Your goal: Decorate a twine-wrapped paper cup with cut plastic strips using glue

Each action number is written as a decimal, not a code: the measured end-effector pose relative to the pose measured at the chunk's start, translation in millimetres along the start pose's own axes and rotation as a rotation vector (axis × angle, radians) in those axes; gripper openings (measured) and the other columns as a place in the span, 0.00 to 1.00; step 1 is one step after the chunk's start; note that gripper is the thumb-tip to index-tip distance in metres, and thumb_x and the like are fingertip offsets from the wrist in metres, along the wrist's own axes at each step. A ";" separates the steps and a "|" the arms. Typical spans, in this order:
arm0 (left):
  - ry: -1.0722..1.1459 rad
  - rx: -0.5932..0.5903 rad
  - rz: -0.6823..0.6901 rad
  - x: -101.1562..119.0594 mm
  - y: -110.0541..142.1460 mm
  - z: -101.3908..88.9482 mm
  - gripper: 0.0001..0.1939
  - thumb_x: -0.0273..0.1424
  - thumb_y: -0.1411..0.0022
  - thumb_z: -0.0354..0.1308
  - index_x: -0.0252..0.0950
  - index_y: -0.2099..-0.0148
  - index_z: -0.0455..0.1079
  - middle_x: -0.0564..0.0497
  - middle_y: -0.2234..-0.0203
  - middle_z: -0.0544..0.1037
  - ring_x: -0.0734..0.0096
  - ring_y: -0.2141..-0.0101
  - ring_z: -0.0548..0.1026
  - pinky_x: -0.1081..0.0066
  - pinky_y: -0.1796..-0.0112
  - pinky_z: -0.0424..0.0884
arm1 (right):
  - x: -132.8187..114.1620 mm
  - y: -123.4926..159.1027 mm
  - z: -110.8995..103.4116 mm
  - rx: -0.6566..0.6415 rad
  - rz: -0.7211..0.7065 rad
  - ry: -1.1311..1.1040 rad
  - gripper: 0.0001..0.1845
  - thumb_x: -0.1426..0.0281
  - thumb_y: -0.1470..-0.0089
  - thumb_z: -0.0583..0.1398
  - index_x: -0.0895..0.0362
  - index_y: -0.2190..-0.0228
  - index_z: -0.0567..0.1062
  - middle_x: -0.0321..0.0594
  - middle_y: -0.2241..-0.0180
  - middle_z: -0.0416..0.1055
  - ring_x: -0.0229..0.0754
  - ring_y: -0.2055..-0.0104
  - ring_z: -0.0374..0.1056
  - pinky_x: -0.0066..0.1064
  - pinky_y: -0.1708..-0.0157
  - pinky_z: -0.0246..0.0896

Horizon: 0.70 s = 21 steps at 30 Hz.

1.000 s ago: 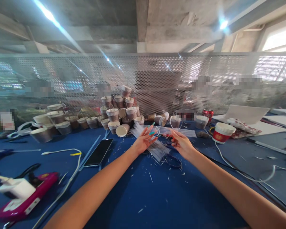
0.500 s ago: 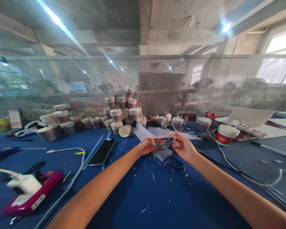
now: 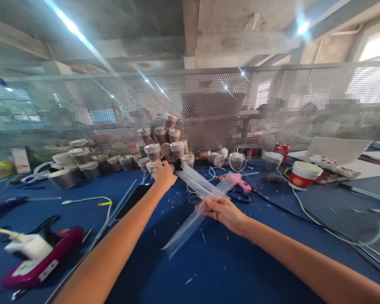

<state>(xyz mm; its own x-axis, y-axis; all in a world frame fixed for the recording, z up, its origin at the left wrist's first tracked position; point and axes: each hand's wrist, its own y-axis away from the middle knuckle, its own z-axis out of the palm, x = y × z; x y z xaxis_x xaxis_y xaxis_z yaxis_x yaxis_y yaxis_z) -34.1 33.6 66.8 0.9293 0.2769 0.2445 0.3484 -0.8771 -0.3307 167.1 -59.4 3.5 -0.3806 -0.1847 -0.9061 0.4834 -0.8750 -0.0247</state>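
My left hand reaches far forward to the foot of a pile of small paper cups. Its fingers curl down over something at the pile's base that its back hides. My right hand is closed on a bundle of thin clear sticks, which slants down to the left and is blurred by motion. A second fan of clear sticks lies on the blue table between the two hands. A pink glue gun lies just beyond my right hand.
A dark phone lies under my left forearm. More cups and scissors stand at the left, with a magenta device and white cable. A red paper cup and a can are right. A perforated screen backs the table.
My left hand has let go of the sticks and moved forward to the cup pile. My right hand has pulled a bundle of sticks back toward me, uncovering the pink glue gun.
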 end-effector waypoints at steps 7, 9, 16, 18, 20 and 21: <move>-0.062 0.089 0.052 -6.2 1.6 25.5 0.32 0.34 0.52 0.59 0.29 0.47 0.52 0.29 0.50 0.57 0.39 0.53 0.62 0.56 0.64 0.67 | -0.7 -13.7 -21.8 0.085 -0.101 0.076 0.13 0.61 0.62 0.65 0.57 0.74 0.77 0.40 0.64 0.74 0.40 0.58 0.67 0.34 0.53 0.57; -0.085 0.122 0.108 -7.8 2.9 32.7 0.30 0.35 0.51 0.57 0.28 0.48 0.53 0.29 0.50 0.57 0.42 0.55 0.65 0.58 0.65 0.68 | -0.9 -15.0 -24.9 0.092 -0.114 0.047 0.12 0.62 0.62 0.66 0.58 0.75 0.77 0.40 0.65 0.74 0.38 0.59 0.68 0.32 0.53 0.57; -0.112 0.148 0.254 -0.3 3.4 24.3 0.29 0.33 0.50 0.55 0.28 0.47 0.53 0.32 0.54 0.61 0.46 0.56 0.66 0.60 0.63 0.66 | -10.1 -12.6 -24.1 0.075 -0.119 -0.017 0.12 0.62 0.61 0.65 0.59 0.75 0.76 0.41 0.65 0.74 0.38 0.61 0.69 0.30 0.57 0.59; -0.098 0.158 0.232 6.1 1.0 2.2 0.30 0.36 0.52 0.57 0.29 0.48 0.55 0.31 0.54 0.61 0.43 0.56 0.66 0.57 0.62 0.66 | -14.9 -11.9 -24.5 0.107 -0.116 -0.043 0.13 0.62 0.61 0.65 0.59 0.75 0.76 0.40 0.69 0.74 0.36 0.67 0.69 0.28 0.63 0.62; -0.094 0.169 0.196 11.4 -1.8 -25.0 0.33 0.40 0.55 0.59 0.28 0.50 0.58 0.30 0.54 0.62 0.40 0.55 0.65 0.55 0.61 0.65 | -20.2 -12.1 -28.3 0.152 -0.087 -0.021 0.13 0.61 0.61 0.65 0.59 0.77 0.75 0.37 0.76 0.73 0.32 0.76 0.67 0.25 0.73 0.62; -0.091 0.158 0.184 13.1 -3.4 -38.3 0.33 0.42 0.57 0.59 0.28 0.51 0.60 0.29 0.54 0.62 0.39 0.55 0.65 0.54 0.60 0.64 | -22.7 -12.4 -31.2 0.162 -0.048 0.019 0.13 0.61 0.61 0.64 0.59 0.79 0.74 0.35 0.80 0.71 0.31 0.80 0.65 0.23 0.78 0.61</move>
<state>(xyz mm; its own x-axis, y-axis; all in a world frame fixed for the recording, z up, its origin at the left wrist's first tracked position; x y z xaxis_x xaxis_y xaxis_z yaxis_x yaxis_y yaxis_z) -27.8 25.1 106.0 0.9834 0.1591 0.0867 0.1811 -0.8459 -0.5017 194.3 -30.4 11.2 -0.3848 -0.1334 -0.9133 0.3306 -0.9438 -0.0014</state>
